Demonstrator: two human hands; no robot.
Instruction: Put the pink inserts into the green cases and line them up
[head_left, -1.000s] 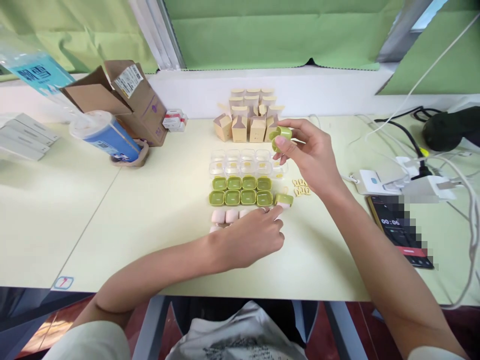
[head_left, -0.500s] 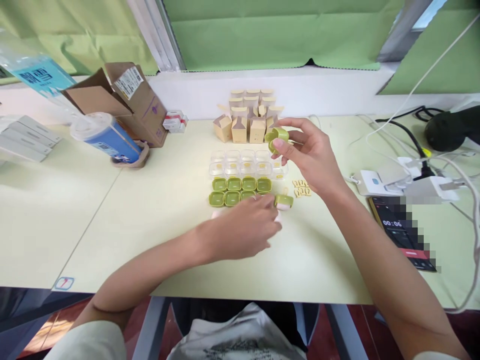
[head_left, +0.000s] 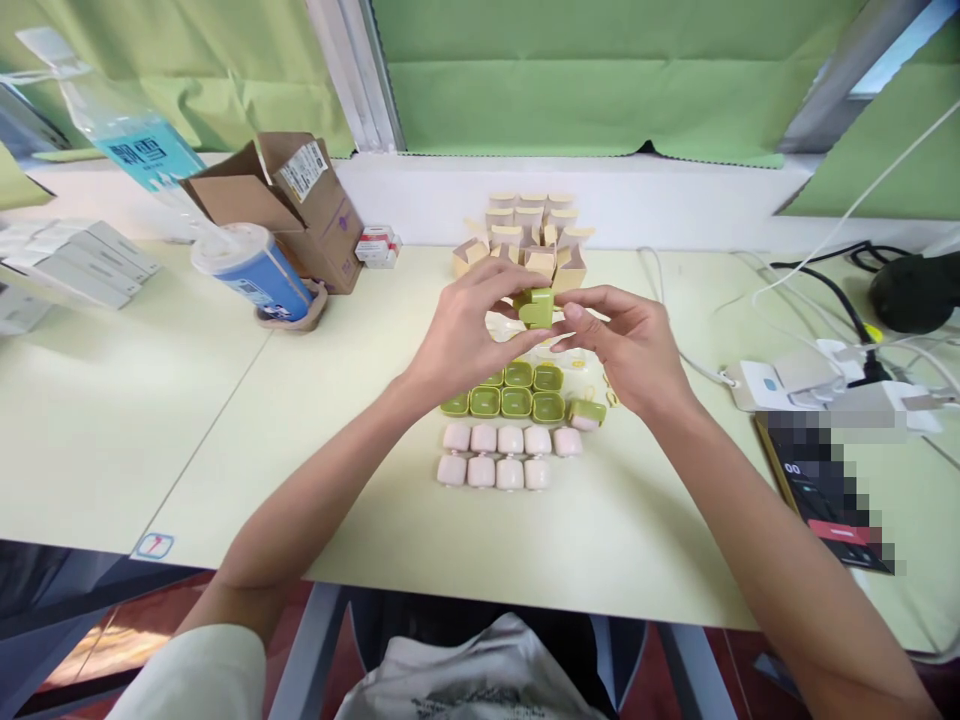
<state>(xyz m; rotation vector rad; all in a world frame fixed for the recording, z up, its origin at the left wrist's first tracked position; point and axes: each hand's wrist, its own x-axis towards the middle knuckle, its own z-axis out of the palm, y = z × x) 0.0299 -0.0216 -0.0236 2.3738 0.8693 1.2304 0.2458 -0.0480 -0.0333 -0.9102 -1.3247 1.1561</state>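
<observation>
A small green plastic cup (head_left: 536, 309) is raised above the table between my two hands. My left hand (head_left: 474, 325) closes on its left side, thumb below and fingers above. The fingertips of my right hand (head_left: 626, 340) pinch at its right edge. Under the hands stand two rows of open green cups (head_left: 516, 402), with clear plastic covers (head_left: 574, 358) partly hidden behind. Nearer to me lie two rows of pale pink rounded pieces (head_left: 510, 440). A green cup with a pink piece in it (head_left: 586, 414) lies at the right end of the green rows.
Small open cardboard boxes (head_left: 517, 215) stand against the wall. Yellow rings (head_left: 611, 398) lie partly behind my right hand. A brown carton (head_left: 315, 220) and blue drink cup (head_left: 259, 280) are left; a power strip (head_left: 780, 385) and phone (head_left: 825, 500) are right.
My left hand has risen from the rows to the green cup, uncovering the pale pink pieces. My right hand has come lower with the cup, and the view has shifted slightly.
</observation>
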